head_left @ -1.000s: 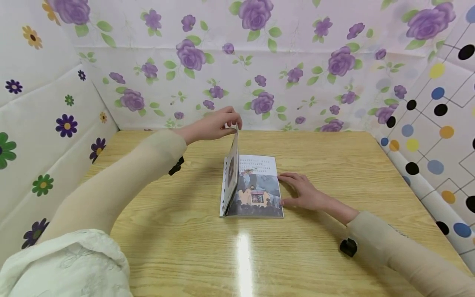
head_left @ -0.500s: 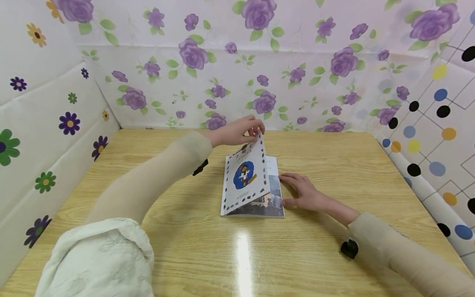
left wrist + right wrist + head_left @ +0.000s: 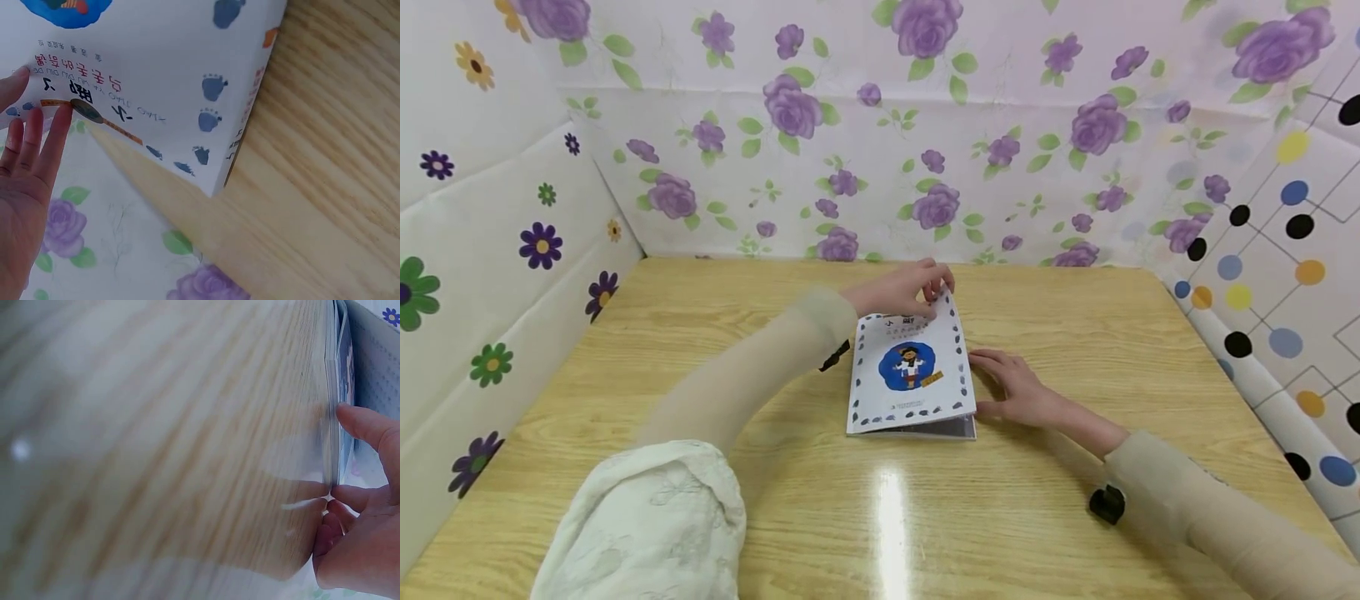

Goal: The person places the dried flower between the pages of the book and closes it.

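A thin picture book [image 3: 912, 375] lies in the middle of the wooden table [image 3: 715, 333], with its white cover and blue picture lowered almost flat. My left hand [image 3: 928, 290] pinches the far edge of that cover. In the left wrist view my fingers [image 3: 37, 140] lie on the cover [image 3: 162, 56], next to the printed title. My right hand [image 3: 1003, 385] rests flat on the table, its fingers straight against the book's right edge. The right wrist view shows a fingertip [image 3: 365, 425] touching the page stack [image 3: 340, 394].
Padded walls close in the table: purple roses at the back [image 3: 865, 158], flowers on the left [image 3: 490, 250], dots on the right [image 3: 1277, 275]. A black clip [image 3: 1105, 502] sits under my right sleeve. A white cloth bundle [image 3: 640, 533] lies at the near left.
My left hand has swung the cover from upright down to the right, until it is almost flat on the pages. The right hand has stayed beside the book.
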Motion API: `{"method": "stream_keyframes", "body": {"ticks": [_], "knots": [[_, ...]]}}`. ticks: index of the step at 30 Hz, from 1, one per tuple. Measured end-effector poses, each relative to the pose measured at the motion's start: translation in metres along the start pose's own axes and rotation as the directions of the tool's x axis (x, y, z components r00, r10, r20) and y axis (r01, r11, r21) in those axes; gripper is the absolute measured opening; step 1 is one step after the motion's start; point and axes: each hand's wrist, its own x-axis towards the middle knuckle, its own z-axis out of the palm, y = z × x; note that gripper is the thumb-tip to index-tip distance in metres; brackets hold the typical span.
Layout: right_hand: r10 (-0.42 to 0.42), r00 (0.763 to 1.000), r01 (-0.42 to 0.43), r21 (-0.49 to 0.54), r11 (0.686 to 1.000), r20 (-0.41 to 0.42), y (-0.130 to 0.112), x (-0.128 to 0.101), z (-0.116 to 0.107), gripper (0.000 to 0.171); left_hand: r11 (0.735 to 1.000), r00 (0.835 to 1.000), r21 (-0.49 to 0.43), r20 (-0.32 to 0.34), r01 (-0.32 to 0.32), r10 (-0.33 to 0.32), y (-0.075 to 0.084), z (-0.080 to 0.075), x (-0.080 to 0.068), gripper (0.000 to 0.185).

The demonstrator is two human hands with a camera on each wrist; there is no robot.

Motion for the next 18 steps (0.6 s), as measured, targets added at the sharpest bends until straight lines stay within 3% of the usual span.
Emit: {"method": "stream_keyframes", "body": {"ticks": [10,18], "knots": [[0.055,0.998,-0.056,0.018,0.998,0.03,-0.002,0.0,-0.001,0.075,0.99,0.997,0.125,0.041,0.065,-0.071,-0.002,0.024,0.01,0.043],[0.07,0.996,-0.072,0.022,0.997,0.05,-0.004,0.0,-0.003,0.078,0.973,0.994,0.214,0.05,0.089,-0.102,0.004,0.03,0.013,0.04]]}}
